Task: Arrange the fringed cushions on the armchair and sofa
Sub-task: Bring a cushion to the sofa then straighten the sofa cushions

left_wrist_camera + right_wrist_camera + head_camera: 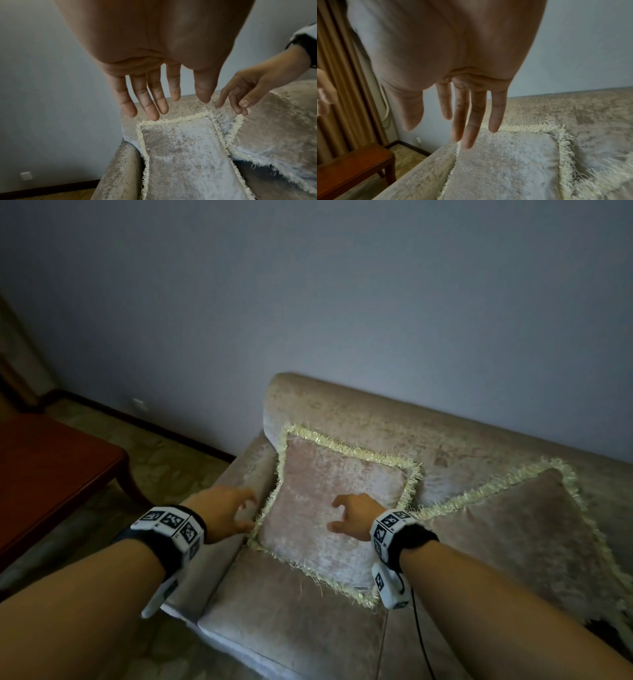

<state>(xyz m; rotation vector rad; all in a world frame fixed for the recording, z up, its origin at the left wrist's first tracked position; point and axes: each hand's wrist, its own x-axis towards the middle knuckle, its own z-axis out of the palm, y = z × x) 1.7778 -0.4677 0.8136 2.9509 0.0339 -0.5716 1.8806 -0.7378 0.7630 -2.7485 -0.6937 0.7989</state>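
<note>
Head view: both hands, left hand (228,510) and right hand (354,517), empty, fingers loose; pale cushion (329,508) leans unsupported, could slump onto the sofa (291,621) seat.

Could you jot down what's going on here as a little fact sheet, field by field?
place: beige velvet sofa against a plain wall
near cushion: fringed cushion propped upright at the sofa's left end
second cushion: another fringed cushion lying to its right, fringes meeting
left hand: left hand open, by the near cushion's left edge, holding nothing
right hand: right hand open, in front of the near cushion, holding nothing
beside sofa: reddish wooden table
</note>
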